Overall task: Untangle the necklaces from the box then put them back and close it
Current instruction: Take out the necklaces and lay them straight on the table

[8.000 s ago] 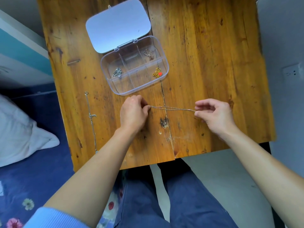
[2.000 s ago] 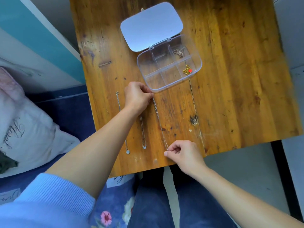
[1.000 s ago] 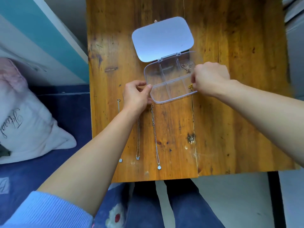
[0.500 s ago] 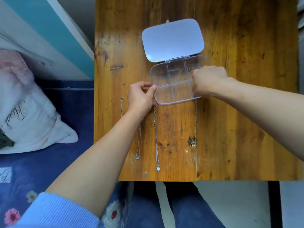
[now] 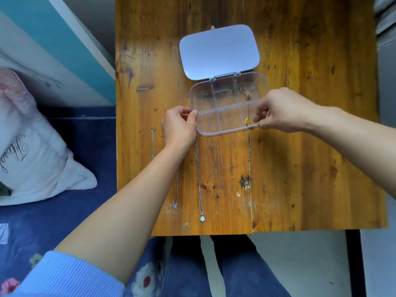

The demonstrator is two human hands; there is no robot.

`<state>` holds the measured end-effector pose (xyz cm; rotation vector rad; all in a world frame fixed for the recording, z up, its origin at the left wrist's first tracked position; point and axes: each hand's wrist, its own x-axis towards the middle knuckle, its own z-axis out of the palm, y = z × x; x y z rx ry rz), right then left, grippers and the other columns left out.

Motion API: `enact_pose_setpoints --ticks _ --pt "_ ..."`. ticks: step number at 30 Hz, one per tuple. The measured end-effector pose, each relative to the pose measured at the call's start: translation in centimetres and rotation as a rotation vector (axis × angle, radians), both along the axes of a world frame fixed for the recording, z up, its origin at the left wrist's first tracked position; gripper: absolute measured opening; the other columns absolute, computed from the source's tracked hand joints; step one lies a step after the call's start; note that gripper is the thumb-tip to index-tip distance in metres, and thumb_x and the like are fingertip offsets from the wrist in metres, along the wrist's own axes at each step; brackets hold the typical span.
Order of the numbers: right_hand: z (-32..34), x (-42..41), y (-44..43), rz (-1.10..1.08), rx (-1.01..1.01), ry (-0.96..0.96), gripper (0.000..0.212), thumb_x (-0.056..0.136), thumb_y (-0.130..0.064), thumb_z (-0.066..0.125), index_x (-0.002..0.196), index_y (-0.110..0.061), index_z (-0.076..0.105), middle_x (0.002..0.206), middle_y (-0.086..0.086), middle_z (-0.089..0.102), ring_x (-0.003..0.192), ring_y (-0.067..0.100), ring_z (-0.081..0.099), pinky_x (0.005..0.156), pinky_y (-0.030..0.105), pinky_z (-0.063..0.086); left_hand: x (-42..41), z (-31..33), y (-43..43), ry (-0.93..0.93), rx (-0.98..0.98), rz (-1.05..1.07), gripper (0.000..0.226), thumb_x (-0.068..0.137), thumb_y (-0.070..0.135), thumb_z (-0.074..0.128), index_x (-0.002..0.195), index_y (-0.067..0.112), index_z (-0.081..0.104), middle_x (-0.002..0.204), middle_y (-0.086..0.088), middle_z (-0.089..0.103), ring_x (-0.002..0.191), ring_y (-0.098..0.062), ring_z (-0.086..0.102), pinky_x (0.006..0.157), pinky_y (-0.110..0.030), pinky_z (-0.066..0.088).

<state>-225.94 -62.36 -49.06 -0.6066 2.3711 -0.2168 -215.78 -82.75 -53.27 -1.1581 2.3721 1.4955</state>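
A clear compartment box [image 5: 221, 132] stands open on the wooden table [image 5: 304, 168], its pale lid [image 5: 218, 51] folded back. My left hand [image 5: 179, 127] grips the box's left rim. My right hand [image 5: 282, 110] pinches at the front right compartment, where a gold necklace [image 5: 247, 121] lies with a strand leading to my fingertips. A rose-gold necklace [image 5: 246, 92] lies bunched in the back right compartment. Three silver necklaces lie straight on the table: a plain chain [image 5: 152, 144], one with a butterfly pendant [image 5: 175, 203], and one with a white pendant [image 5: 201, 217].
The table's left edge borders a blue bedspread with a white pillow [image 5: 32, 159]. A dark knot [image 5: 245, 182] marks the wood near the plank seam. My legs in blue trousers [image 5: 231, 271] are below the table's front edge.
The third silver necklace was laid straight on the table. My right hand went to the box's front right compartment and has now drawn back to the right, uncovering the gold necklace.
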Motion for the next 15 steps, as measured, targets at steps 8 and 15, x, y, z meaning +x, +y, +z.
enact_pose_setpoints --ticks 8,15 --pt "0.2 3.3 6.6 -0.805 -0.657 -0.098 0.002 0.084 -0.011 0.072 0.085 -0.010 0.073 0.067 0.006 0.070 0.052 0.005 0.061 0.042 0.015 0.038 -1.0 2.0 3.0 0.213 -0.422 -0.310 0.025 0.089 0.016 0.061 0.113 0.013 0.067 0.117 -0.007 0.062 0.111 -0.023 0.053 0.096 -0.033 0.041" --pt "-0.3 5.5 9.6 -1.354 -0.907 -0.377 0.006 0.085 -0.017 0.065 0.086 -0.013 0.070 0.070 0.000 0.070 0.056 0.009 0.058 0.040 0.017 0.035 -3.2 1.3 9.4 0.163 -0.393 -0.912 0.033 0.092 0.028 0.059 0.122 0.016 0.061 0.113 -0.008 0.061 0.111 -0.029 0.052 0.089 -0.041 0.043"
